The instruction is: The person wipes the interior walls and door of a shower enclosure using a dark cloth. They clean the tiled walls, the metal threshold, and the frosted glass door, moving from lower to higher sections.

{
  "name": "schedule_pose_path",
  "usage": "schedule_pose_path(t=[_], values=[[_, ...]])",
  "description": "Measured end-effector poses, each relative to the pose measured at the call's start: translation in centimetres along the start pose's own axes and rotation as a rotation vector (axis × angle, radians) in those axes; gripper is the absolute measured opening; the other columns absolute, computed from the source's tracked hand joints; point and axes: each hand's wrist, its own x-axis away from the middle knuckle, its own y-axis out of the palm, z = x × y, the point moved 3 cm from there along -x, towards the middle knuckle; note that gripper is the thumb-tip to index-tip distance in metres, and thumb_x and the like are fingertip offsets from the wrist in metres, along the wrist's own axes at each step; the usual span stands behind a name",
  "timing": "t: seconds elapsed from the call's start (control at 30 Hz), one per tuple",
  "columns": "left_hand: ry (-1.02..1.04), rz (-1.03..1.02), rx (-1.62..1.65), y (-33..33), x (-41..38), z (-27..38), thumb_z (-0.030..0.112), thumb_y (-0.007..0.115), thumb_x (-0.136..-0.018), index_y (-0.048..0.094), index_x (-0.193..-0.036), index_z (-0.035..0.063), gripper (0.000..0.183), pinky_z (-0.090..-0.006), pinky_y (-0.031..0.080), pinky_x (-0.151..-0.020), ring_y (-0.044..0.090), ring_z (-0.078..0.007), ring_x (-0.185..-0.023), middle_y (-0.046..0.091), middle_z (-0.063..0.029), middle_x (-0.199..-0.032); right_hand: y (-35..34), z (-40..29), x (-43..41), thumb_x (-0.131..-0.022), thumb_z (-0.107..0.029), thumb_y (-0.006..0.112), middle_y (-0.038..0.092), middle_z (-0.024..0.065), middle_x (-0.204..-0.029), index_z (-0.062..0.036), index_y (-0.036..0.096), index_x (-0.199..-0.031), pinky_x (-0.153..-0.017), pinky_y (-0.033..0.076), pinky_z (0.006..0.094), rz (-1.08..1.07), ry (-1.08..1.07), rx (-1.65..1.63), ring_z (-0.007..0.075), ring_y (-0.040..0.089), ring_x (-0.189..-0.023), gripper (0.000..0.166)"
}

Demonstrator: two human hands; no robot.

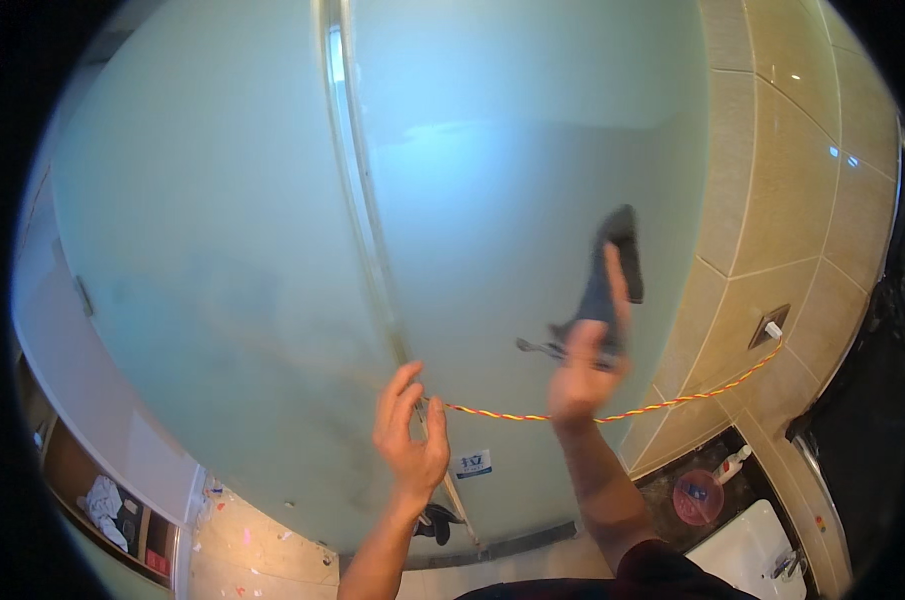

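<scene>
My right hand [587, 375] is closed on a dark tool [606, 289], blurred, with a thin metal part sticking out to the left; its exact kind cannot be told. It is held in front of a frosted glass panel [497, 247]. My left hand [415, 442], fingers apart, is raised at the metal-edged seam [377, 262] between two glass panels. A twisted red and yellow cord [497, 415] runs from near my left fingers, past my right wrist, to a white plug [773, 330] in a wall socket. Whether my left fingers touch the cord is unclear.
At the lower right are a white sink [752, 551], a pink basin [698, 496] and a bottle [732, 465]. Black sheeting [857, 420] hangs at the right. An open wooden shelf [74, 469] holds cloth at the lower left. Scraps litter the floor [261, 536].
</scene>
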Motion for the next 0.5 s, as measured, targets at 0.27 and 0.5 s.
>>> schedule_pose_path(t=[0.27,0.5], values=[[0.205,0.075,-0.283,1.5,-2.0,-1.0,0.002,0.057,-0.090,0.057,-0.107,-0.0037,0.017,-0.0489,0.038,-0.106,0.049,-0.0428,-0.127,0.054,-0.0246,-0.135,7.5,6.7,3.0,-0.080,-0.048,0.069,0.029,0.0199,-0.157,0.0043,0.042,-0.143,-0.113,0.017,0.0613,-0.707,-0.660,0.889,0.0402,0.025,-0.145,0.087],[0.306,0.180,-0.135,1.0,-4.0,-4.1,0.004,0.047,-0.095,0.051,-0.115,-0.0031,0.022,-0.0530,0.034,-0.109,0.047,-0.0449,-0.129,0.053,-0.0258,-0.137,15.9,2.9,-5.1,-0.086,-0.041,0.064,0.037,0.0185,-0.152,0.0068,0.051,-0.133,-0.112,0.019,0.0633,-0.599,-0.827,0.717,0.0424,0.026,-0.143,0.069]])
